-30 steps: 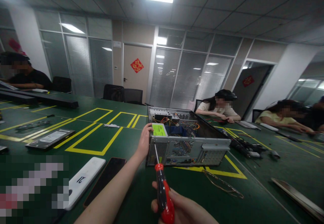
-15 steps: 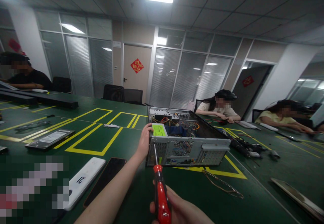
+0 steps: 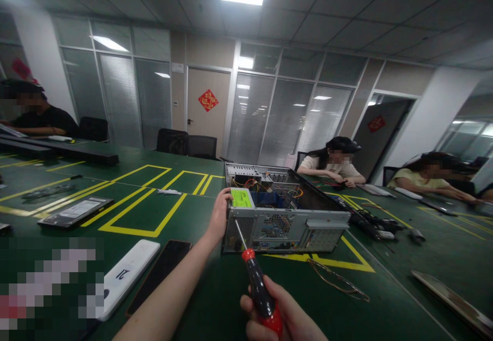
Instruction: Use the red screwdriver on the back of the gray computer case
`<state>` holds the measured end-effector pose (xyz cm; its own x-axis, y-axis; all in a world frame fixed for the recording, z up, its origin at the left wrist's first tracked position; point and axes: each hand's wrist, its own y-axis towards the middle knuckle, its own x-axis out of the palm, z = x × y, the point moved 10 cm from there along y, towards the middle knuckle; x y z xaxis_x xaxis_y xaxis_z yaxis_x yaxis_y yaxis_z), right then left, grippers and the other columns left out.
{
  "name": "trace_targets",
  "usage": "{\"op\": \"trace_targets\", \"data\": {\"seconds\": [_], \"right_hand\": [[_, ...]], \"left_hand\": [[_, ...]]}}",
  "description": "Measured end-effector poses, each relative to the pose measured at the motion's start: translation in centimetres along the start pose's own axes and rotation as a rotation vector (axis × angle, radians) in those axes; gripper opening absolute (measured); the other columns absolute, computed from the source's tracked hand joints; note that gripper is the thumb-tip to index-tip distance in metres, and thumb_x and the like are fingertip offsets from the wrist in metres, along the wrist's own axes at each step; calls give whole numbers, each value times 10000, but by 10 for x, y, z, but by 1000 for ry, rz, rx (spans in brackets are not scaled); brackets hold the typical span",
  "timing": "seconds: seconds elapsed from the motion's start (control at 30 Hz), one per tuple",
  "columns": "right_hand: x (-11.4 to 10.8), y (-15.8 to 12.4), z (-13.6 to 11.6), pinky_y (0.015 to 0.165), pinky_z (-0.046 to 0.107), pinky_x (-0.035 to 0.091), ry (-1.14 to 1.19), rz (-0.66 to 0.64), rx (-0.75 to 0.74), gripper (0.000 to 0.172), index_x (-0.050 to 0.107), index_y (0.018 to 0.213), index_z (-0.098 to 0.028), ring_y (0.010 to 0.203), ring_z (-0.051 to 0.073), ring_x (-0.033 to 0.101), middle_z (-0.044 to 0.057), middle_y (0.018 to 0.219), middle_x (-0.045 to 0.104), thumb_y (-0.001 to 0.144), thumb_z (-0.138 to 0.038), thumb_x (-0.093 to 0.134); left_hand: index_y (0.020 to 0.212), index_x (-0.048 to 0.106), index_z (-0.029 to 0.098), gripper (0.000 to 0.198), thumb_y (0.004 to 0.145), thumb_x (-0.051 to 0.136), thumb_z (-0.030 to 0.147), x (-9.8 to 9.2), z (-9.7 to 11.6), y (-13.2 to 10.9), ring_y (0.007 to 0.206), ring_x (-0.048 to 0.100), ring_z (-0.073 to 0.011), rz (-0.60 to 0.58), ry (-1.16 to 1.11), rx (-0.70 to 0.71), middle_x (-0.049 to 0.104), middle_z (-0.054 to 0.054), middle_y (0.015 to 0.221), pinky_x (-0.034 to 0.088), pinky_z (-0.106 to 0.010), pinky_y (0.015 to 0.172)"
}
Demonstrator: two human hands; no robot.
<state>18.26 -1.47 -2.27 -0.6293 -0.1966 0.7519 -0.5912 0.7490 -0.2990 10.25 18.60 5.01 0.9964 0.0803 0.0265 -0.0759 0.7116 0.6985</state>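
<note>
An opened computer case (image 3: 300, 230) lies on the green table, its rear panel facing me. In its near left corner sits a power supply (image 3: 242, 197) with a bright green label. My left hand (image 3: 220, 212) is closed over the left edge of the case, fingertips beside that label. A red-and-black screwdriver (image 3: 262, 289) is gripped in my right hand (image 3: 285, 307). Its shaft slants up and left, and the tip appears at the rear panel by the power supply's mesh; whether it touches a screw is too small to tell.
Left of the case lie a hard drive (image 3: 77, 212), a white device (image 3: 129, 279) and a dark phone (image 3: 162, 274). Glasses (image 3: 339, 279), another phone (image 3: 454, 302) and black cables (image 3: 379, 223) are on the right. Several people sit around the table.
The screwdriver's handle has swung to the right with my right hand, so its shaft leans more. Its tip stays near the same spot. My left hand and the case hold still.
</note>
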Motion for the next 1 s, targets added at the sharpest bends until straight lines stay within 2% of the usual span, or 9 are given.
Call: {"op": "trace_targets", "data": {"seconds": [0.1,0.23,0.33,0.4,0.47,0.53,0.63,0.77,1.0], "right_hand": [[-7,1,-3,382,160,180,59,77,-35,401,635,976,-142,367,22,382,18,709,666,813,-508,652],[11,-1,-3,363,156,126,50,-24,10,382,647,1029,-133,329,19,347,-16,612,615,828,-458,647],[15,-3,-8,346,139,106,46,-21,-24,345,653,912,-159,308,3,297,-63,534,568,772,-467,717],[16,-4,-4,324,142,81,-3,-38,6,357,615,740,-170,290,2,226,-92,439,494,733,-502,746],[17,-4,3,309,148,54,-62,-73,54,423,532,601,-187,286,14,151,-112,336,377,736,-539,725],[15,-4,8,313,144,69,-82,-82,92,432,523,591,-194,295,29,134,-118,292,310,777,-553,673],[5,-1,9,343,142,142,-24,-21,83,413,608,707,-160,310,35,234,-90,339,398,796,-562,641],[-21,6,1,412,148,235,110,182,-55,394,638,802,-133,386,29,401,6,612,614,839,-524,606],[-11,6,1,369,161,132,78,95,-27,320,643,934,-163,306,5,239,-53,571,559,883,-473,580]], "left_hand": [[950,584,218,456,980,249,525,0,1,0,1292,493,-207,-4,16,0,553,-85,1328,359,-411,1135],[951,584,218,460,977,249,532,1,0,1,1296,491,-208,-12,14,-8,549,-87,1332,348,-412,1144],[947,587,217,463,975,252,535,1,0,0,1296,492,-212,-7,13,-9,551,-89,1331,350,-417,1144],[950,586,218,460,976,253,534,1,0,0,1300,490,-211,-8,14,-10,550,-87,1335,351,-418,1144],[954,585,220,457,976,255,535,1,0,0,1305,487,-210,-12,9,-10,548,-85,1337,348,-416,1147],[957,585,222,455,976,256,535,1,0,0,1307,485,-209,-15,2,-11,547,-83,1337,347,-413,1147],[959,585,221,446,978,261,526,1,0,0,1305,485,-210,-19,-3,-10,546,-82,1338,350,-411,1144],[964,590,224,434,984,257,502,0,1,0,1303,484,-206,-6,0,4,551,-77,1335,344,-410,1149],[960,596,223,438,984,258,502,0,1,0,1293,494,-207,1,14,9,562,-77,1321,356,-413,1141]]}}
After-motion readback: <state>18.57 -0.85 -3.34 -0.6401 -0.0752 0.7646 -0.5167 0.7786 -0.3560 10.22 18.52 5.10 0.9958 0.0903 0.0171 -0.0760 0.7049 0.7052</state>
